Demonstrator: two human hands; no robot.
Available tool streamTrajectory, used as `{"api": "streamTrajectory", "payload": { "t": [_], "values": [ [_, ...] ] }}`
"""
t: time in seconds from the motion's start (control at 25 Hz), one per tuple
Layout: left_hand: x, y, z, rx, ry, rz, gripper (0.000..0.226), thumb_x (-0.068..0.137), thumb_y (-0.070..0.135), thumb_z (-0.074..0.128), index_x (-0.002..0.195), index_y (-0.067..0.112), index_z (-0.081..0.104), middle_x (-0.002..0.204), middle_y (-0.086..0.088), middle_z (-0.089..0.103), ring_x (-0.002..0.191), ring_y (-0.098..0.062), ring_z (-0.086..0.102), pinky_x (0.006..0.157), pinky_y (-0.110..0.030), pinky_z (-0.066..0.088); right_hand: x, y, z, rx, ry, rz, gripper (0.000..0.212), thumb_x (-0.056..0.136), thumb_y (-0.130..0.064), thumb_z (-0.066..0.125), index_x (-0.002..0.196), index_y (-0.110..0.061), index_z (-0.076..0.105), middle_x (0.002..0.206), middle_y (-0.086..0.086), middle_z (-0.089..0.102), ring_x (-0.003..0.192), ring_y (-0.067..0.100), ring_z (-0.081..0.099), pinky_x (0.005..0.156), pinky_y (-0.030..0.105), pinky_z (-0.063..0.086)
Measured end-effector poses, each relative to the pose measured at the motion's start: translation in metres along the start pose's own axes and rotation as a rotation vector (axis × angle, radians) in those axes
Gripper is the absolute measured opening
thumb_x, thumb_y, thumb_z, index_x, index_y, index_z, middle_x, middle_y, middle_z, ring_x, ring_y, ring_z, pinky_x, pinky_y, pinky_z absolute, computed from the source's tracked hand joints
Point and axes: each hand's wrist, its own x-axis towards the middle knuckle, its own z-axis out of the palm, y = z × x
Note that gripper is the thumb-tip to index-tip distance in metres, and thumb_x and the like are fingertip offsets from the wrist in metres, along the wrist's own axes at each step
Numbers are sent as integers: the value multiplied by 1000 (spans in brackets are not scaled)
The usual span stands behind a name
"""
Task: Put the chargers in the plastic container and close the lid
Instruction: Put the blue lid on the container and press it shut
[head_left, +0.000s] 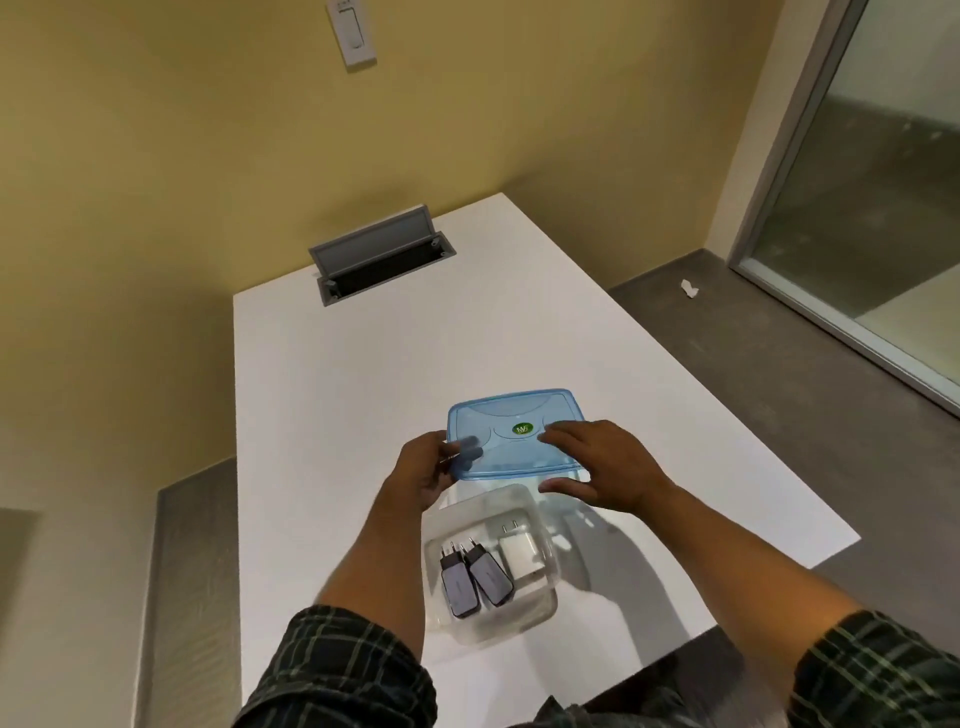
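Translucent blue plastic lid (511, 431), flat, rounded-rectangle, raised rim, round green sticker at centre, held in the air between both hands, tilted with its far edge higher. Left hand (423, 470) pinches the lid's left edge: thumb on top, fingers curled under, their tips showing blurred through the blue plastic. Right hand (602, 465) lies flat on the lid's near-right corner, fingers (558, 434) spread narrow over the top surface toward the sticker, thumb stretched along below the near edge, so the corner is clamped between them. Clear plastic container (540, 613), glossy, rounded square, open top, sits on the white table (322, 405) just below and nearer than both sets of fingertips; its far rim is under the lid's near edge, not touching as far as can be seen. Inside: two dark grey chargers (475, 579), smooth boxy bodies with round two-pin plugs, side by side and touching on the left hand's side; one white charger (522, 558), glossy cube with flat prongs, on the right hand's side, just beside the dark pair. Plaid dark sleeves cover both forearms. Well beyond the fingertips, a grey metal cable hatch (382, 257) with its flap up, set in the table. Yellow wall, white wall switch (352, 31), grey floor with a crumpled white scrap (689, 288), glass door (883, 171) to the right.
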Motion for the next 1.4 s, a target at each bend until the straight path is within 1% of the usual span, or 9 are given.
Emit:
{"api": "streamTrajectory", "payload": {
  "t": [0.08,0.16,0.2,0.4,0.56,0.8,1.08,1.28,1.4],
  "values": [
    [-14,-1,-23,-8,3,-20,22,98,8,50,107,-6,64,84,-17,77,78,-27,74,53,-26,59,-2,-14,2,201,39,387,54,93,-64,51,138,-34,48,130,-14,58,108,8,59,89,33,49],
    [-26,-3,-42,12,26,-44,24,98,14,54,109,-5,65,83,-16,78,81,-27,73,56,-27,60,0,-21,5,547,-2,752,55,94,-65,47,140,-37,42,118,-14,63,93,6,65,83,33,51],
    [-32,-5,-52,23,40,-49,21,98,13,54,109,-1,65,86,-17,77,81,-27,73,56,-27,60,3,-24,8,738,-27,825,55,94,-62,51,140,-33,45,111,-8,69,84,8,69,78,31,54],
    [-54,-27,-93,232,55,-20,32,93,0,61,123,10,63,101,-19,73,84,-31,73,63,-30,61,14,-40,18,932,-197,696,43,90,-28,74,129,-15,62,66,3,68,53,12,59,57,23,52],
    [-62,-43,-119,530,149,1,38,80,19,82,113,2,72,103,-24,73,72,-26,69,68,-31,62,15,-45,26,931,-299,658,51,81,-27,82,127,-15,63,69,12,69,54,14,60,58,26,53],
    [-66,-64,-131,831,150,20,37,72,28,88,95,2,76,85,-21,77,61,-22,68,61,-29,53,-10,-54,41,842,-380,642,61,69,-34,91,124,-24,64,69,1,69,64,11,68,62,33,61],
    [-54,-78,-131,965,154,26,55,69,30,89,115,9,71,80,-6,74,51,-11,65,41,-14,44,-19,-49,45,671,-394,577,65,72,-45,86,129,-25,62,68,-6,68,60,-1,61,61,20,46],
    [-44,-78,-131,1141,129,47,65,71,41,85,123,7,67,104,-10,73,60,-10,67,46,-15,46,-16,-49,49,572,-420,506,73,79,-47,80,142,-31,48,75,-3,68,72,8,65,66,20,48],
    [-45,-76,-127,1302,121,108,76,73,48,80,138,14,57,120,-11,70,94,-22,69,75,-32,57,-12,-48,50,502,-482,444,74,84,-49,73,149,-37,40,86,-2,64,84,11,62,72,22,44]
  ]
}}
